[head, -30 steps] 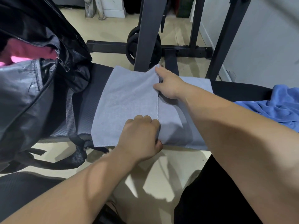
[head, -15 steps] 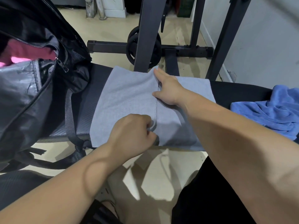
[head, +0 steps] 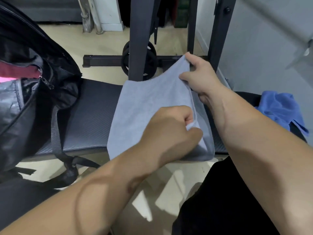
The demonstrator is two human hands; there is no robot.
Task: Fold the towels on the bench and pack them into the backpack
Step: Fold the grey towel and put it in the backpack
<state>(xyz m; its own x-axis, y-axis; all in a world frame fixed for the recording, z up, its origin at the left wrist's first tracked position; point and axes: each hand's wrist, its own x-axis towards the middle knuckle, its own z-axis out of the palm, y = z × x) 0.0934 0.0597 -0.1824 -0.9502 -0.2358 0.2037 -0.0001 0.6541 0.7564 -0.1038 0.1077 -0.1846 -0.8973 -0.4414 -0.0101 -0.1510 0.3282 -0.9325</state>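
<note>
Head view: left hand (head: 171, 131) is pinching the near corner of the soft grey cloth towel (head: 149, 106), right hand (head: 201, 78) is gripping its far corner, mid black padded bench (head: 91, 119). Folding step likely; next is calling for laying the flap across, edges matched.

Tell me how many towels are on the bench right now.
2. The grey towel lies mid-bench, gripped by the left hand and right hand. The blue towel is crumpled at the bench's right end. More may be out of frame.
</note>
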